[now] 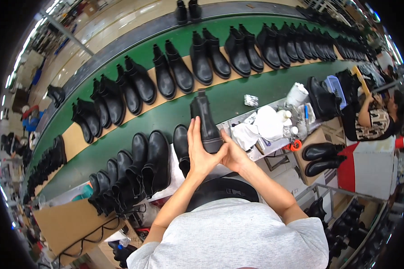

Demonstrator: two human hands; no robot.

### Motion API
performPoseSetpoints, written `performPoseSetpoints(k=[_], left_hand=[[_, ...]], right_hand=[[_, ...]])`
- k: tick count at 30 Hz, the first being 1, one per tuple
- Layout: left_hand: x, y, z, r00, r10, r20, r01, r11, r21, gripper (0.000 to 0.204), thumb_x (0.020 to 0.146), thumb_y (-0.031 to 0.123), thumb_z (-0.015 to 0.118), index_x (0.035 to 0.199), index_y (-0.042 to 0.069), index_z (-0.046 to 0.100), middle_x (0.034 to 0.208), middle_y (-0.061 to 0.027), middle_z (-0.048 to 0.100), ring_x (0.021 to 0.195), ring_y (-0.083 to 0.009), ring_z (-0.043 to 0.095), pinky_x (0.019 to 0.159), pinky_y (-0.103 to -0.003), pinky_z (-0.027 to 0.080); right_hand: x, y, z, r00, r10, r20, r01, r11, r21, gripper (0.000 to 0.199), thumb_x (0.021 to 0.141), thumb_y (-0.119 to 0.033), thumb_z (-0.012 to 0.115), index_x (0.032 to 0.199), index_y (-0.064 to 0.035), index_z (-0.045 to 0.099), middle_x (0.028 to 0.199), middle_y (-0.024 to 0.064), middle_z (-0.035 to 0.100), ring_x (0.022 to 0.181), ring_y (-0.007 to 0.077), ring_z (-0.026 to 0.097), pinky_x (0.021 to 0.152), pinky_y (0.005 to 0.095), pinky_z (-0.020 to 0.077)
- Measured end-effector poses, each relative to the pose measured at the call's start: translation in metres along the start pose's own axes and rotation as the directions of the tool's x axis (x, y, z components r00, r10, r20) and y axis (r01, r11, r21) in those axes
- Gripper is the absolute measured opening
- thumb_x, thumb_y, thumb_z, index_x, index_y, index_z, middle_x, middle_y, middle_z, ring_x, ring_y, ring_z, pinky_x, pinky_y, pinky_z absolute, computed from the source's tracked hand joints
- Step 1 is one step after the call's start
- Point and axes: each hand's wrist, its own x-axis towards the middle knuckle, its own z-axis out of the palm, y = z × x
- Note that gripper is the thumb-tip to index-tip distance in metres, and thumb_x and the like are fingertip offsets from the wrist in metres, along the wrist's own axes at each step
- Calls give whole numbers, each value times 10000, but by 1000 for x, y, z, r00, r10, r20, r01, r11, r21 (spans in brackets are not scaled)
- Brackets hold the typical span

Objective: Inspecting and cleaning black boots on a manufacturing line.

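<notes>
one smooth black ankle boot [205, 120], its narrow pull tab pointing away from the person, is held above the green bench [274, 83], its near end pinched between the left hand [201, 154] and right hand [232, 154]. two glossy, round-toed boots [318, 151] lie near one ring-shaped orange roll [295, 145].

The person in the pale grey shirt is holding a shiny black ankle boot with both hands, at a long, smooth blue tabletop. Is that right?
Almost! The head view shows the long, smooth tabletop is green, not blue. The left hand and right hand do hold the shiny black ankle boot.
</notes>
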Motion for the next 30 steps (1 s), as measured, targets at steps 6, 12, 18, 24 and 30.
performPoseSetpoints(k=[6, 12, 18, 24, 30], left_hand=[[1, 0, -2, 998, -61, 6, 62, 995, -75, 947, 622, 191, 780, 1413, 21, 287, 1378, -241, 362, 1255, -374, 410, 1038, -418, 344], [2, -1, -4, 998, -49, 27, 51, 996, -76, 957, 608, 192, 778, 1408, 12, 285, 1347, -226, 382, 1235, -367, 418, 1040, -417, 337], [3, -2, -3, 998, -50, 28, 52, 996, -73, 955, 609, 193, 779, 1407, 13, 286, 1347, -223, 378, 1237, -364, 414, 1038, -420, 337], [4, -4, -7, 997, -59, 40, 62, 995, -84, 951, 613, 193, 779, 1405, 10, 286, 1344, -225, 377, 1235, -366, 415, 1037, -420, 337], [8, 0, -3, 998, -32, 63, 39, 993, -108, 939, 615, 186, 775, 1400, 3, 293, 1349, -230, 365, 1254, -371, 393, 1041, -423, 333]], right_hand=[[-8, -29, -113, 634, -769, -78, -66, 46, -997, 384, 838, -249, 627, 1102, 29, 612, 1010, 235, 636, 891, 348, 642, 814, 404, 497], [-3, -56, -132, 603, -789, 117, -94, -216, -972, 260, 755, -110, 635, 995, -11, 651, 998, 208, 608, 835, 380, 630, 745, 446, 511], [55, -49, -98, 631, -763, -141, -409, -173, -896, 310, 759, -223, 687, 940, 25, 649, 1010, 215, 608, 875, 382, 645, 743, 463, 534], [69, -47, -130, 662, -729, -174, -389, -136, -911, 427, 699, -275, 766, 982, 4, 610, 1006, 195, 580, 881, 371, 622, 720, 469, 523], [64, -14, -100, 628, -775, 67, -246, -280, -928, 202, 784, -81, 598, 958, 17, 569, 1012, 196, 543, 912, 379, 588, 705, 502, 520]])
